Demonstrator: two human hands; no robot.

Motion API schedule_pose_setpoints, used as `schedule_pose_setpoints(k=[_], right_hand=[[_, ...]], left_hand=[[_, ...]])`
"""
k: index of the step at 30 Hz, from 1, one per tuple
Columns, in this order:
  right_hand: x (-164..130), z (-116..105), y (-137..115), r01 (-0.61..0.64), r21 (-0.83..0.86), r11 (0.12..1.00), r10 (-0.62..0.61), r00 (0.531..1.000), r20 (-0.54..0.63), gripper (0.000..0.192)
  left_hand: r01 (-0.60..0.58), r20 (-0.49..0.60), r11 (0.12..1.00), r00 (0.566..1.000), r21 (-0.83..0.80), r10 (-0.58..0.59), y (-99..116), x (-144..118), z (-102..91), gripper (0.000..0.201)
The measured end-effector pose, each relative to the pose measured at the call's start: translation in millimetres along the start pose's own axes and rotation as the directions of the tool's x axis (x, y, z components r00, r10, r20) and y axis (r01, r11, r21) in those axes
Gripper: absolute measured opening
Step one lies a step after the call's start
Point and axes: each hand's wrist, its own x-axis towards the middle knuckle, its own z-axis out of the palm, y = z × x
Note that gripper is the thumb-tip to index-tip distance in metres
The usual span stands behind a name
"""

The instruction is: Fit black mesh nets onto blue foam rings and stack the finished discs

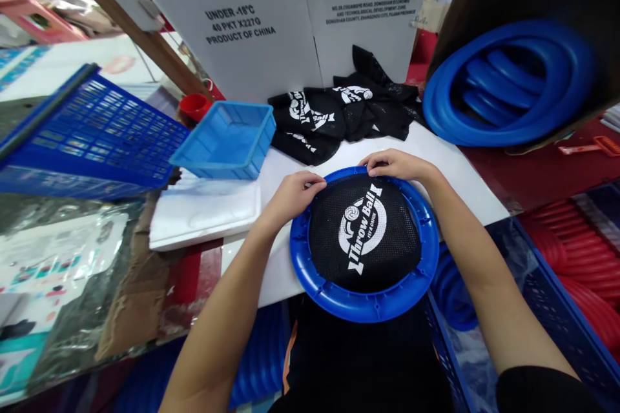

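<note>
A blue plastic ring (pixel 365 305) rests at the front edge of the white work surface, its ribbed side facing up. Inside it lies a round black mesh net (pixel 324 232) printed in white with "Throw Ball". My left hand (pixel 296 195) pinches the net's edge against the ring at the upper left. At the ring's far side, my right hand (pixel 400 164) has its fingers closed on the net's rim. Beyond both hands is a loose pile of black printed mesh nets (pixel 339 117).
A light blue bin (pixel 223 171) and a blue basket (pixel 82 135) stand on the left. More blue rings (pixel 508 84) fill an open carton at the right. Red rings (pixel 586 258) sit in a crate (pixel 557 297) at lower right. A large white carton (pixel 252 64) closes off the back.
</note>
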Motion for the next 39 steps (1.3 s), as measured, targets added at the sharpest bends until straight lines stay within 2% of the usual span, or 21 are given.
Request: schedule_pose_setpoints(k=[3, 10, 18, 25, 36, 39], right_hand=[[0, 0, 0, -0.003, -0.018, 1.0, 0.003, 1.0, 0.003, 0.026], [0, 0, -2, -0.025, -0.043, 0.999, 0.025, 1.0, 0.004, 0.028], [1, -2, -1, -0.038, -0.055, 0.998, 0.039, 0.999, 0.014, 0.027], [-1, -2, -1, -0.04, -0.072, 0.997, 0.04, 0.999, 0.008, 0.026], [0, -1, 1, -0.043, -0.08, 0.996, 0.043, 0.999, 0.006, 0.026], [-1, -1, -2, -0.024, -0.087, 0.996, 0.024, 1.0, 0.004, 0.027]], left_hand=[[0.021, -0.023, 0.999, 0.999, -0.025, -0.022, -3, 1, 0.7, 0.022], [0.17, 0.052, 0.968, 0.985, -0.185, -0.163, -5, 6, 1.7, 0.022], [0.207, 0.092, 0.941, 0.978, -0.266, -0.189, -5, 11, 1.8, 0.016], [0.2, 0.125, 0.958, 0.976, -0.203, -0.177, -5, 14, -1.1, 0.02], [0.155, 0.111, 0.981, 0.984, -0.114, -0.143, -4, 12, 2.7, 0.017], [0.091, 0.016, 0.994, 0.996, -0.056, -0.09, 1, 8, 4.8, 0.018]])
